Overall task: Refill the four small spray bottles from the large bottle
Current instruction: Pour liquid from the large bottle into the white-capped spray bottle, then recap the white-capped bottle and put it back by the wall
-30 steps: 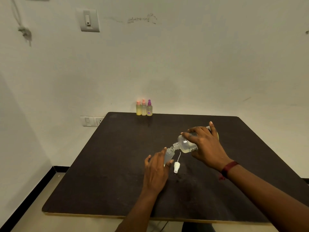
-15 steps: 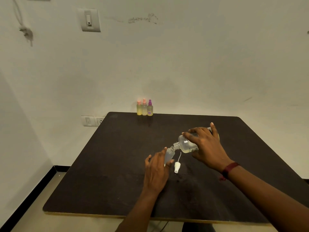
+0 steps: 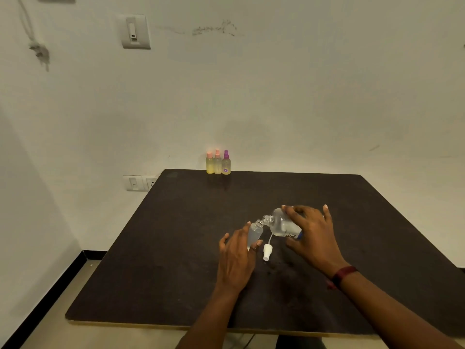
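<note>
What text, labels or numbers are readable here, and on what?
Large bottle: dark print on its label, partly behind the right hand, too blurred to read.
Purple-capped bottle: a purple flower sticker, no words legible.
Uncapped small bottle in the left hand: no print visible.
Nothing else is readable.

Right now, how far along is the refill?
Three capped bottles at the far edge hold yellowish liquid, so they look done. In hand: the left hand holds the open fourth bottle, and the right hand tips the large bottle at its neck. Left: finish filling, then refit the spray cap lying beside it.
</note>
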